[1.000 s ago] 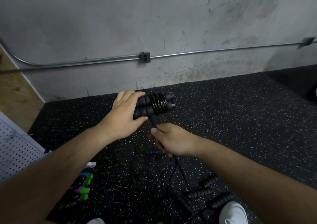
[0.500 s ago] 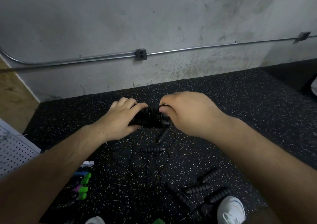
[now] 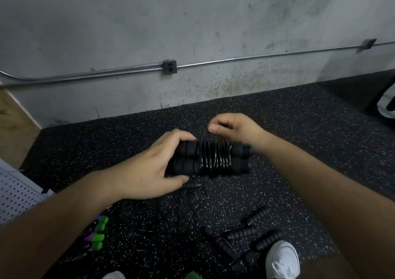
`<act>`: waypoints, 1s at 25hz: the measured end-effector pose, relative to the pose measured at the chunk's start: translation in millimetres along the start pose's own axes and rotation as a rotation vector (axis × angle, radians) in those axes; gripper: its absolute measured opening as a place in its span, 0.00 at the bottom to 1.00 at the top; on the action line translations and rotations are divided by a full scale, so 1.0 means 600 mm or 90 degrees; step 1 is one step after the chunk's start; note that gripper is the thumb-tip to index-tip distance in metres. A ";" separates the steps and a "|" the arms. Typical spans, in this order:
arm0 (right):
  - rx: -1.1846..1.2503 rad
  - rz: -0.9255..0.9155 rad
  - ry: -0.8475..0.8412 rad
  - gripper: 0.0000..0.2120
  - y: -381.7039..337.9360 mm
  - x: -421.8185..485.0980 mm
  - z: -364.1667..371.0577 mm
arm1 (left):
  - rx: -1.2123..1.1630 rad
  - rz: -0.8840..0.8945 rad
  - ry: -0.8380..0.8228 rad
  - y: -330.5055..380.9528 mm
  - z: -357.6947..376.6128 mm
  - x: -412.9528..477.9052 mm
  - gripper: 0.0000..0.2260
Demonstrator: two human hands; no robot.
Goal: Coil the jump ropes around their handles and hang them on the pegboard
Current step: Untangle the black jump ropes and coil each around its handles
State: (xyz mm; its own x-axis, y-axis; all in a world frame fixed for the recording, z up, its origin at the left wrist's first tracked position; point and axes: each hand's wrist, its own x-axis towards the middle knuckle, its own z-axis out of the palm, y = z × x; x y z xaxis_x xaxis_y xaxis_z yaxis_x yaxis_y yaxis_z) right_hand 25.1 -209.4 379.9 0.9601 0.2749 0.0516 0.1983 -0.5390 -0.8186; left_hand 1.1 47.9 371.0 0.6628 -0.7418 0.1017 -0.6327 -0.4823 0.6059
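At the centre, above the speckled floor (image 3: 299, 150), the left hand (image 3: 147, 171) closes its grip round the left end of the paired black handles (image 3: 186, 161), fingers curled tight. At their twelve o'clock the right hand (image 3: 233, 128) pinches a loop of the cord (image 3: 213, 156), which rings the handles in many turns. Coiling looks well along; next, I'd judge, that loop must be laid snug and the end secured. The pegboard (image 3: 17, 197) stands at nine o'clock; loose ropes (image 3: 254, 233) lie at five.
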 end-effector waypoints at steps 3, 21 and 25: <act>0.098 0.123 -0.139 0.05 -0.016 -0.029 0.046 | -0.032 -0.036 0.100 -0.002 -0.006 0.004 0.32; -0.245 0.228 -0.363 0.12 -0.141 -0.085 0.121 | 0.351 -0.111 0.112 -0.113 -0.014 0.043 0.31; -0.460 0.086 -0.187 0.08 -0.157 -0.087 0.083 | 0.337 -0.103 0.108 -0.106 -0.009 0.049 0.32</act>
State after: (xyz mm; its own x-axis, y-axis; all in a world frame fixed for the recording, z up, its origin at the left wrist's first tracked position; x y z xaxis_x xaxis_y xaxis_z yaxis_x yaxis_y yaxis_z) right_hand -53.7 -133.4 425.6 0.9136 0.3152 -0.2569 0.2599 -0.9385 -0.2272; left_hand 63.2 59.2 340.0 0.7952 -0.5751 0.1921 -0.6030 -0.7834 0.1507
